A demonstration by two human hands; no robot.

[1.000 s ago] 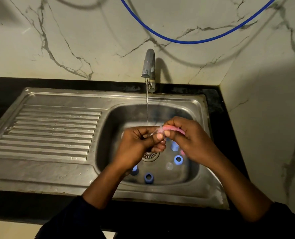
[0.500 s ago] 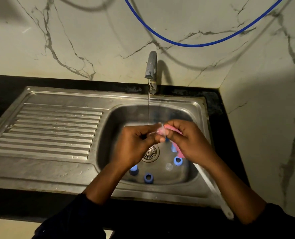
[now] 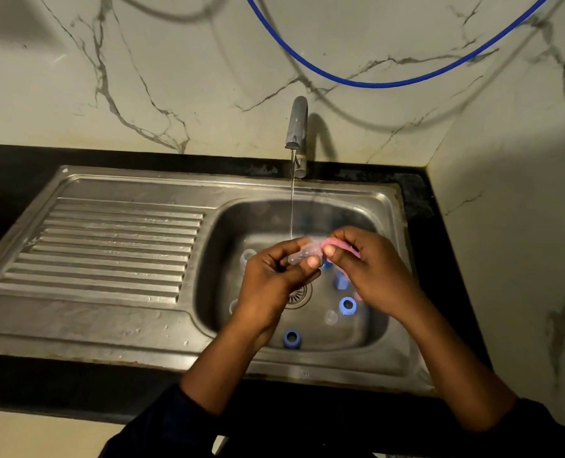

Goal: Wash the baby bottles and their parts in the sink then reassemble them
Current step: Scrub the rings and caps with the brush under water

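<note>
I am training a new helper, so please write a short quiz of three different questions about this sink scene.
1. True or false: water runs from the tap.
2. What does the right hand pinch? A) pink ring B) sponge C) spoon
3. Fill in: the left hand holds a clear ____.

Key: 1 true; 2 A; 3 teat. Loose blue rings lie in the sink.
</note>
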